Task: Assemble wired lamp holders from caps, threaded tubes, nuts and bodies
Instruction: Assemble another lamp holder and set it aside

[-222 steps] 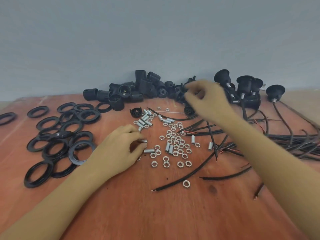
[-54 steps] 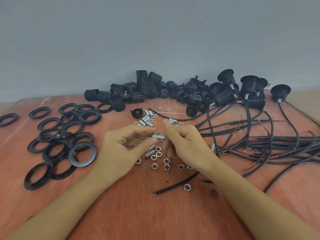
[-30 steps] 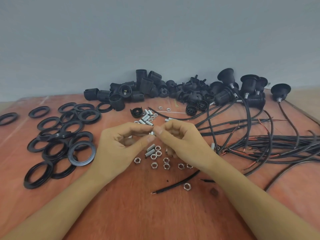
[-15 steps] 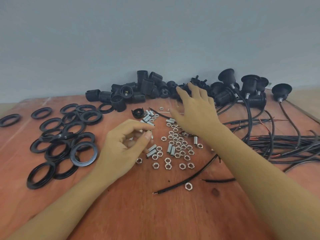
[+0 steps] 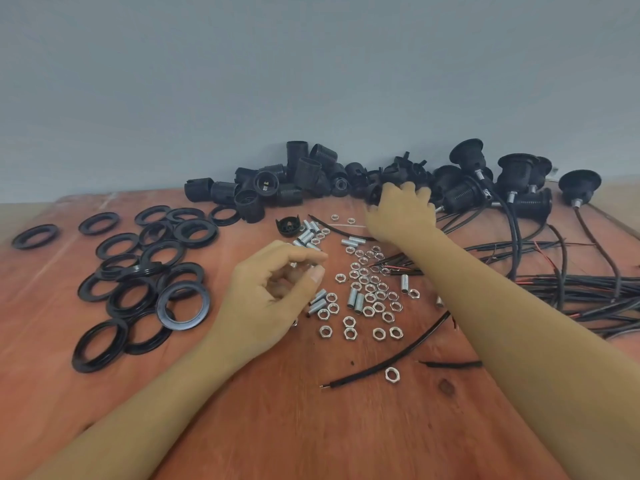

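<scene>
My left hand (image 5: 273,292) hovers over the wooden table and pinches a small silver threaded tube (image 5: 300,268) between thumb and forefinger; most of the tube is hidden. My right hand (image 5: 401,213) reaches to the back, fingers curled onto a black cap (image 5: 375,195) at the edge of the cap pile (image 5: 408,169). Silver nuts (image 5: 370,289) and loose threaded tubes (image 5: 308,233) lie scattered between the hands. Black threaded bodies (image 5: 304,168) are heaped against the wall.
Black rings (image 5: 162,271) are spread over the left of the table (image 5: 277,427). Wired lamp holders (image 5: 516,181) stand at the back right, their cables (image 5: 571,282) bundled along the right side. A loose black wire (image 5: 391,362) and a single nut (image 5: 392,374) lie nearer to me.
The hands were together at the tube; my right hand let go and reached back to the cap pile, where its fingers now curl down. My left hand stays with the tube.
</scene>
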